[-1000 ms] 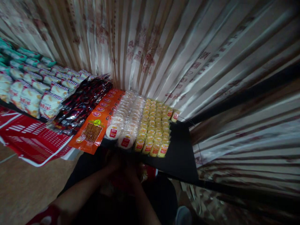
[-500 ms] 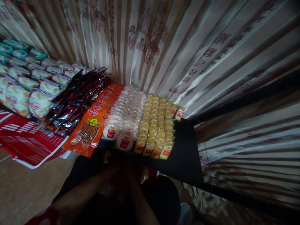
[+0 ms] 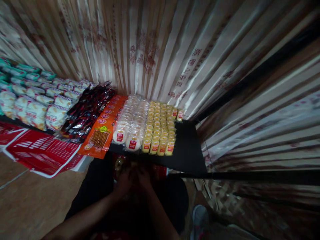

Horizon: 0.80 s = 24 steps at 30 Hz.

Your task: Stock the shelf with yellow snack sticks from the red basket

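Observation:
My left hand and my right hand are close together in deep shadow, low under the front edge of the black table. Their fingers are too dark to make out, and whether they hold anything does not show. Around them is a dim red container, with a shiny gold-wrapped packet at its left. Above on the table stand rows of small yellow packaged cakes and two rows of round white crackers in clear wrappers.
Left of the crackers lie an orange snack bag, a pile of dark red packets and rows of white snack bags. A red basket sits below the table's left part. Pleated curtains hang behind. A shoe is at the lower right.
The head view has shifted, so the right table edge lies further left. Both hands show a little more clearly beneath the table edge, still close together.

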Available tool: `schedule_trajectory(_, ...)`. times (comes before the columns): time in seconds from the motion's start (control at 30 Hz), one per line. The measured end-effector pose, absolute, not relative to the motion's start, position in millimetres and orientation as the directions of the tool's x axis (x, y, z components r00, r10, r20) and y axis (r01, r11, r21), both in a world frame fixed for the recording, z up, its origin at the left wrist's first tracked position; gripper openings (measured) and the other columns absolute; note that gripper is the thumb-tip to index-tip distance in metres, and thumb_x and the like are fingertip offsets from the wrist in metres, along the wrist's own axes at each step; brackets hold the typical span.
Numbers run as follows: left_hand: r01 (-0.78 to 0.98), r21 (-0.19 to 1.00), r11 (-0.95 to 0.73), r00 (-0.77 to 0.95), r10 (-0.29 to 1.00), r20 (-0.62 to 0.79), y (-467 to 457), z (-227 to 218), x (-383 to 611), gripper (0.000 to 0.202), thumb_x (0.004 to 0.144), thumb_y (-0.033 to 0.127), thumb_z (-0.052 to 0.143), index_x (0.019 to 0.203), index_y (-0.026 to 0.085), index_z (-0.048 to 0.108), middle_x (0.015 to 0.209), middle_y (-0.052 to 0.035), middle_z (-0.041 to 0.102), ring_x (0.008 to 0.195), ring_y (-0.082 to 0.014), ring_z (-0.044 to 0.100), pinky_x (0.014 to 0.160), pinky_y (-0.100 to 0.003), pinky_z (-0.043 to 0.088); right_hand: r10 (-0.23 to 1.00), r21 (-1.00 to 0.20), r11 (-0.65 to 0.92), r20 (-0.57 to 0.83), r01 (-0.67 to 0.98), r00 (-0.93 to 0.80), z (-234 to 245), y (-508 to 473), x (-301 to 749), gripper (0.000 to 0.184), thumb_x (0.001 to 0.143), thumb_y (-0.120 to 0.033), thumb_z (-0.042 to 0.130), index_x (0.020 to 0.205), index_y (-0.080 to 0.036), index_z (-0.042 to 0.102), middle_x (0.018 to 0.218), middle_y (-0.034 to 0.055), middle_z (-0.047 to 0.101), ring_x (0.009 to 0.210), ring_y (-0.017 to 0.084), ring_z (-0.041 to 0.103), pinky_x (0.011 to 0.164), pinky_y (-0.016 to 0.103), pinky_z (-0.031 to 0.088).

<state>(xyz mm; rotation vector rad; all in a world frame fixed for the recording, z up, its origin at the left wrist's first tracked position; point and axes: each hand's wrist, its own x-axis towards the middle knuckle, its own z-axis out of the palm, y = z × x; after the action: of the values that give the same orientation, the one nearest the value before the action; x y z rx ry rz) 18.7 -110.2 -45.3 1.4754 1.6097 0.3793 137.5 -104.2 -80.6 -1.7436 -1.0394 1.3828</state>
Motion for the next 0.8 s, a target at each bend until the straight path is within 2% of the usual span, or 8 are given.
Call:
schedule_trajectory(0.07, 0.596, 0.760, 0.258, 0.077, 0.924, -0.374, -114, -36, 16, 0.031, 0.073, 0.008, 0.041, 0.100, 0.016, 0.055, 0.105, -0.0084, 0.061, 0.101, -0.0173, 0.056, 0.092, -0.032, 0.040, 0.879, -0.874, -0.473, -0.458, 0.112, 0.136, -72, -110, 141, 0.055, 0.064, -0.059, 0.056, 0.095, -0.016, 0.068, 0.104, 0.0113, 0.066, 0.100, 0.027, 0.059, 0.088, 0.037, 0.045)
schedule_trajectory(0.17, 0.495, 0.821, 0.285, 0.011, 0.942, -0.334, -116, -22, 15, 0.038, 0.074, 0.012, 0.045, 0.111, 0.015, 0.048, 0.116, -0.0105, 0.056, 0.109, -0.0195, 0.052, 0.096, -0.035, 0.038, 0.888, -0.888, -0.454, -0.445, 0.067, 0.115, -54, -117, 146, 0.055, 0.063, -0.059, 0.057, 0.097, -0.016, 0.067, 0.103, 0.0099, 0.067, 0.099, 0.027, 0.059, 0.089, 0.038, 0.045)
schedule_trajectory(0.3, 0.375, 0.892, 0.254, 0.008, 0.961, -0.277, -117, -7, 16, 0.051, 0.072, 0.020, 0.050, 0.122, 0.014, 0.041, 0.129, -0.0126, 0.047, 0.121, -0.0222, 0.043, 0.103, -0.037, 0.032, 0.938, -0.928, -0.343, -0.347, 0.143, -0.001, -19, -120, 156, 0.046, 0.069, -0.054, 0.056, 0.095, -0.018, 0.069, 0.098, 0.0071, 0.069, 0.096, 0.025, 0.060, 0.090, 0.040, 0.044)
schedule_trajectory(0.4, 0.278, 0.927, 0.250, 0.050, 0.961, -0.274, -117, 2, 16, 0.047, 0.069, 0.029, 0.055, 0.113, 0.016, 0.048, 0.120, -0.0115, 0.055, 0.116, -0.0241, 0.048, 0.100, -0.038, 0.034, 0.954, -0.938, -0.280, -0.296, 0.205, -0.054, 7, -120, 168, 0.040, 0.069, -0.049, 0.059, 0.094, -0.019, 0.069, 0.097, 0.0069, 0.069, 0.094, 0.025, 0.061, 0.090, 0.040, 0.044)
schedule_trajectory(0.47, 0.178, 0.942, 0.285, 0.063, 0.952, -0.300, -117, 8, 18, 0.044, 0.064, 0.033, 0.059, 0.105, 0.016, 0.052, 0.109, -0.0107, 0.061, 0.107, -0.0248, 0.054, 0.095, -0.038, 0.039, 0.956, -0.941, -0.280, -0.292, 0.191, -0.037, 21, -120, 175, 0.039, 0.069, -0.046, 0.062, 0.096, -0.019, 0.068, 0.099, 0.0072, 0.068, 0.095, 0.025, 0.061, 0.089, 0.040, 0.044)
schedule_trajectory(0.6, -0.014, 0.915, 0.403, -0.028, 0.914, -0.404, -113, 27, 29, 0.044, 0.055, 0.040, 0.066, 0.090, 0.016, 0.053, 0.086, -0.0054, 0.063, 0.085, -0.0219, 0.061, 0.078, -0.033, 0.046, 0.963, -0.964, -0.267, -0.267, -0.006, 0.039, 42, -123, 183, 0.044, 0.069, -0.045, 0.064, 0.106, -0.020, 0.061, 0.106, 0.0063, 0.065, 0.099, 0.023, 0.059, 0.089, 0.037, 0.045)
schedule_trajectory(0.7, -0.083, 0.912, 0.401, -0.095, 0.908, -0.408, -108, 41, 45, 0.044, 0.054, 0.043, 0.068, 0.085, 0.017, 0.051, 0.080, -0.0041, 0.062, 0.077, -0.0198, 0.060, 0.071, -0.031, 0.047, 0.964, -0.957, -0.215, -0.240, -0.194, 0.115, 50, -126, 182, 0.049, 0.067, -0.041, 0.068, 0.111, -0.023, 0.055, 0.109, 0.0045, 0.063, 0.099, 0.020, 0.058, 0.088, 0.034, 0.045)
schedule_trajectory(0.8, -0.094, 0.915, 0.392, -0.123, 0.908, -0.401, -104, 49, 64, 0.037, 0.059, 0.040, 0.066, 0.083, 0.018, 0.050, 0.077, -0.0036, 0.062, 0.074, -0.0187, 0.060, 0.069, -0.031, 0.047, 0.955, -0.928, -0.163, -0.233, -0.336, 0.182, 48, -127, 178, 0.045, 0.066, -0.038, 0.070, 0.105, -0.023, 0.054, 0.093, 0.0012, 0.065, 0.088, 0.018, 0.061, 0.080, 0.031, 0.049)
